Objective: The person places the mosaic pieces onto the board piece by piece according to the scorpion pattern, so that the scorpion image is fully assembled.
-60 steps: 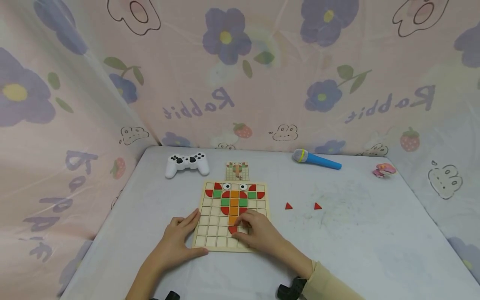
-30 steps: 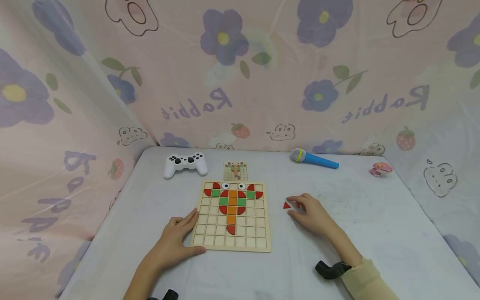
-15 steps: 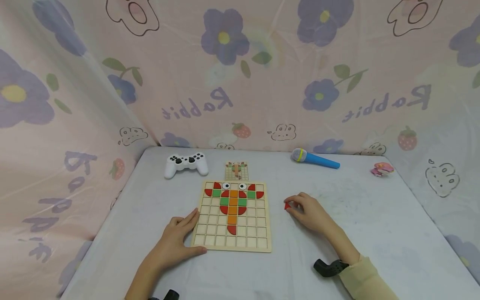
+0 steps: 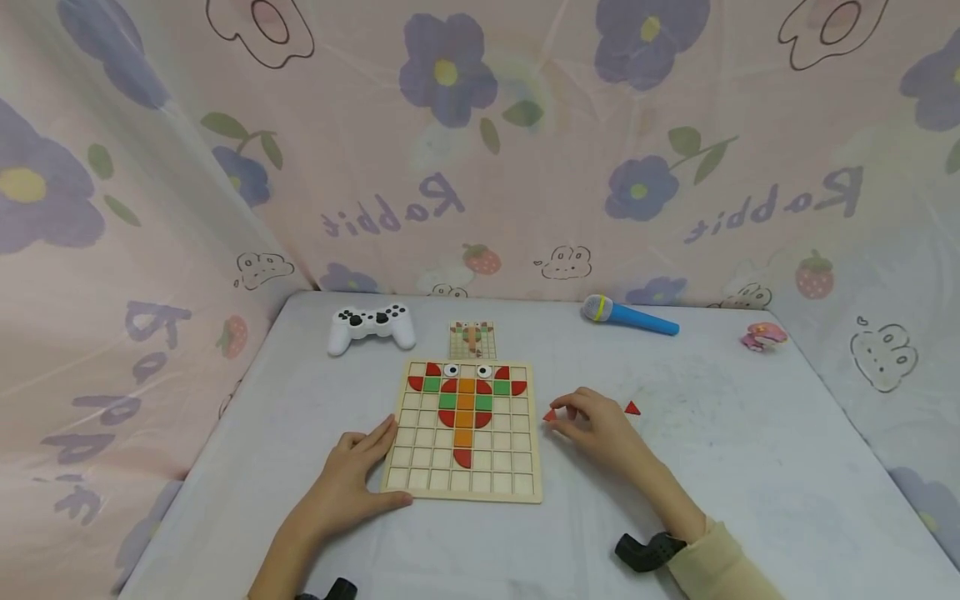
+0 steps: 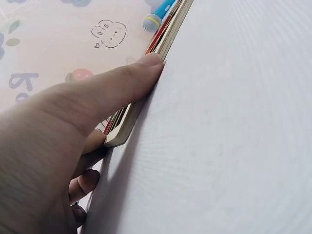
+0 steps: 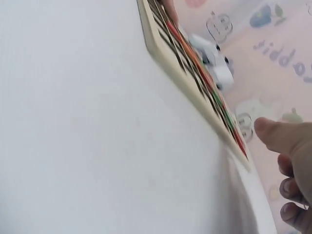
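In the head view a square wooden grid board (image 4: 422,460) lies on the white table. Orange and green squares, red quarter-round pieces and two round eyes fill some of its cells. My left hand (image 4: 348,479) rests against the board's near left corner, thumb along the front edge and fingers at the left side. Just off the right edge, my right hand (image 4: 600,425) pinches a small red triangle (image 4: 550,415) between thumb and finger. Another red triangle (image 4: 633,408) lies beyond that hand. In the right wrist view the pinched triangle cannot be seen.
Behind the board lies a small pattern card (image 4: 472,340). A white game controller (image 4: 372,328) stands at the back left. Further right are a blue toy microphone (image 4: 632,317) and a pink object (image 4: 763,336). Printed cloth walls enclose the table's back and left.
My right hand has gone from the board to the red triangles, taken hold of the nearer one and carried it left towards the board. The left hand stays at the board's corner.
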A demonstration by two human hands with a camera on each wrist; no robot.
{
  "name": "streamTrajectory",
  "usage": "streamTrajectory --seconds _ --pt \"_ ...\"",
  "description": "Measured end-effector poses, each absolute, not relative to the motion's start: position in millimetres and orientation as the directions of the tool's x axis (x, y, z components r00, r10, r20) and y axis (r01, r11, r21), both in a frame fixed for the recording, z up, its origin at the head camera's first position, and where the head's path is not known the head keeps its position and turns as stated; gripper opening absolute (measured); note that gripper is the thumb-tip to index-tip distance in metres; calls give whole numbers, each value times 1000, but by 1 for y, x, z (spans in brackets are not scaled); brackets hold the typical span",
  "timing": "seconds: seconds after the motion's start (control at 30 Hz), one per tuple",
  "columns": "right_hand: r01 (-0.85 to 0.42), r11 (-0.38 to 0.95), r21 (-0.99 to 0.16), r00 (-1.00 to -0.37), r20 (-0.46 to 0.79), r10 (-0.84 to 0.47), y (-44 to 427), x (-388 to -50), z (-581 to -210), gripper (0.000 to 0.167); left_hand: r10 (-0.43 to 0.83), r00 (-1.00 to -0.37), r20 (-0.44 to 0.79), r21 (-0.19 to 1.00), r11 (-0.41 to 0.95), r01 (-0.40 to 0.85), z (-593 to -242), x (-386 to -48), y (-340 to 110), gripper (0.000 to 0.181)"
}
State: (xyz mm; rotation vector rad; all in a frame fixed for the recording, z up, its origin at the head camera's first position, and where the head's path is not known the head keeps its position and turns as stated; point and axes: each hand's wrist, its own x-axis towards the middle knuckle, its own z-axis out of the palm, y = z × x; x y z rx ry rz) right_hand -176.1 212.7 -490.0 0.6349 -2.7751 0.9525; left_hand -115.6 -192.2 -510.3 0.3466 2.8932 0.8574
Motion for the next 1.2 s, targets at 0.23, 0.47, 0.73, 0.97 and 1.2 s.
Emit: streamTrajectory --seconds 0.23,0.47,0.73,0.97,1.2 --pt "-533 597 -599 -837 271 -475 171 -162 -487 22 237 -970 -54 555 815 168 -511 -117 -192 112" --pt "-537 543 -645 -798 181 -575 141 -157 -496 20 242 -969 -55 556 814 171 -512 -116 -192 112" --pt "-551 551 -627 -789 176 -589 133 -157 -502 19 244 -969 -39 557 810 182 -509 -116 -192 111" --pt "-571 498 -653 -772 220 -597 139 -158 -503 13 249 -968 -39 551 813 187 -508 -116 -192 111" --pt "-621 480 -620 -742 266 -616 139 -158 -506 11 246 -968 -45 551 814 181 -508 -115 -192 111"
